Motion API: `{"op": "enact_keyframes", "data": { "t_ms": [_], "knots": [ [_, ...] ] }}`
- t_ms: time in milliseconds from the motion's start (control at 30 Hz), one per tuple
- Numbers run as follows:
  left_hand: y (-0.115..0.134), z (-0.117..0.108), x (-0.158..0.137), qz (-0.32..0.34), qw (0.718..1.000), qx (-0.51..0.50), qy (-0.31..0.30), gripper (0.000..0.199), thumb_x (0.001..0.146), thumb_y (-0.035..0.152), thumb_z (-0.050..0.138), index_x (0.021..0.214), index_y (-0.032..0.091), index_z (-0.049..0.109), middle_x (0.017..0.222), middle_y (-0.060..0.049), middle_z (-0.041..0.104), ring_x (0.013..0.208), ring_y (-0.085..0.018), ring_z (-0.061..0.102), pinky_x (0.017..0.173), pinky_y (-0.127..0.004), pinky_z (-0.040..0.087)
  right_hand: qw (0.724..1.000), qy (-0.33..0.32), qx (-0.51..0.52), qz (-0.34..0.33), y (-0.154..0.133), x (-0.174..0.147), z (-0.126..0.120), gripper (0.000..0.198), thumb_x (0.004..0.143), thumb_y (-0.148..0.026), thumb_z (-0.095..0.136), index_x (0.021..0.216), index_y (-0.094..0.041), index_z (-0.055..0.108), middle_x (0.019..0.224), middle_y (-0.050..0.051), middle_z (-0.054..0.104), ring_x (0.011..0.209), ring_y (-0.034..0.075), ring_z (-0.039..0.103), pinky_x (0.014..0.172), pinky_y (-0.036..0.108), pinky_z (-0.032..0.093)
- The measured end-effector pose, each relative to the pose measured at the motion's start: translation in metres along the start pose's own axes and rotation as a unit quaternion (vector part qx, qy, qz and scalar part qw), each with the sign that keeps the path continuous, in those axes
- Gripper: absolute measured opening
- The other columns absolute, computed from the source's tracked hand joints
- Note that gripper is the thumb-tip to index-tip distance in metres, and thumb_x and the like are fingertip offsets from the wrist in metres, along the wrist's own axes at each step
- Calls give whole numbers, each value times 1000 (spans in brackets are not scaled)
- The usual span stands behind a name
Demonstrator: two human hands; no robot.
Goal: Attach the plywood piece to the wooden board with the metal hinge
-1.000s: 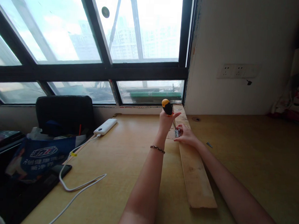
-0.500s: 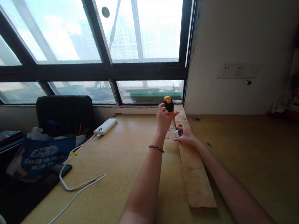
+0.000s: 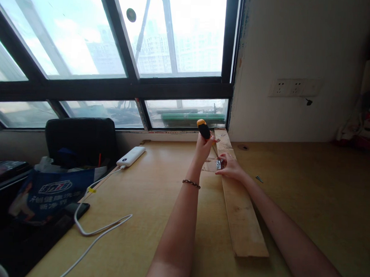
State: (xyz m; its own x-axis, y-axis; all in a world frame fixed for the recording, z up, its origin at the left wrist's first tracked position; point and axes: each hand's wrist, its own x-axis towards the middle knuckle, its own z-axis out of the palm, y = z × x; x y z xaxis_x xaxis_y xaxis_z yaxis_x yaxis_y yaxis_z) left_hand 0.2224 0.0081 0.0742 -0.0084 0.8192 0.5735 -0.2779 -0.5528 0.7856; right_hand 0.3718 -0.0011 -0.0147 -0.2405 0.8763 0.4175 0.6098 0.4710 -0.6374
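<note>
My left hand [image 3: 204, 147] is closed around a screwdriver [image 3: 203, 129] with a yellow and black handle. The handle leans to the left, and its shaft slants down toward a small shiny metal hinge [image 3: 218, 164]. Whether the tip sits in a screw is too small to tell. With thumb and fingers, my right hand [image 3: 231, 166] grips the hinge at the left edge of a long wooden board [image 3: 244, 218]. A flat brownish piece [image 3: 208, 165] lies just left of the hinge. My fingers hide part of the hinge.
Loose screws [image 3: 259, 179] lie on the table [image 3: 158, 194] right of the board. To the left are a white power bank [image 3: 131, 156] with a white cable [image 3: 98, 234], a blue bag [image 3: 54, 190] and a black chair [image 3: 80, 140]. A window and wall stand behind.
The screwdriver's handle has tipped further left and slightly down as my left hand turned and shifted with it. My right hand and the hinge have stayed in place.
</note>
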Motion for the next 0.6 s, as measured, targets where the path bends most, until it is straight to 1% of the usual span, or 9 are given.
{"op": "enact_keyframes", "data": {
  "t_ms": [133, 233, 333, 433, 500, 600],
  "knots": [
    [3, 5, -1, 10, 998, 57, 27, 41, 59, 32, 71, 84, 18, 41, 57, 6, 48, 50, -8, 50, 56, -24, 44, 1000, -1, 13, -2, -1, -1, 0, 70, 40, -37, 80, 100, -19, 46, 105, 7, 54, 100, 24, 53, 85, 38, 42],
    [5, 7, -2, 6, 997, 67, 44, 38, 60, 33, 69, 80, 18, 42, 57, 6, 47, 48, -8, 48, 51, -23, 42, 1000, -1, 11, -1, -3, -1, 0, 71, 40, -35, 80, 100, -20, 47, 104, 7, 55, 100, 25, 53, 85, 39, 42],
    [4, 8, -4, 12, 997, 61, 38, 27, 66, 33, 63, 77, 18, 44, 61, 4, 49, 52, -8, 49, 53, -23, 42, 1000, 4, 5, -3, -4, -1, -1, 70, 40, -35, 80, 99, -20, 47, 103, 8, 56, 99, 25, 53, 85, 39, 42],
    [4, 8, -5, 33, 993, 103, 42, 21, 66, 29, 62, 77, 18, 48, 66, 2, 49, 58, -9, 49, 57, -22, 41, 1000, 7, 9, -7, -3, 0, 0, 70, 39, -34, 80, 99, -20, 47, 103, 8, 56, 100, 25, 53, 85, 39, 42],
    [4, 7, -6, 37, 990, 130, 41, 22, 66, 29, 63, 80, 18, 50, 66, 2, 48, 59, -9, 48, 56, -22, 39, 1000, 6, 14, -8, -1, 0, 0, 70, 39, -34, 81, 99, -20, 47, 103, 8, 56, 100, 25, 53, 86, 40, 42],
    [2, 4, -4, 38, 986, 157, 37, 31, 61, 31, 68, 84, 18, 51, 63, 3, 48, 57, -10, 47, 55, -22, 38, 1000, 1, 28, -6, 2, 0, 2, 71, 40, -34, 81, 100, -20, 46, 105, 7, 56, 101, 25, 53, 87, 40, 42]
  ]
}}
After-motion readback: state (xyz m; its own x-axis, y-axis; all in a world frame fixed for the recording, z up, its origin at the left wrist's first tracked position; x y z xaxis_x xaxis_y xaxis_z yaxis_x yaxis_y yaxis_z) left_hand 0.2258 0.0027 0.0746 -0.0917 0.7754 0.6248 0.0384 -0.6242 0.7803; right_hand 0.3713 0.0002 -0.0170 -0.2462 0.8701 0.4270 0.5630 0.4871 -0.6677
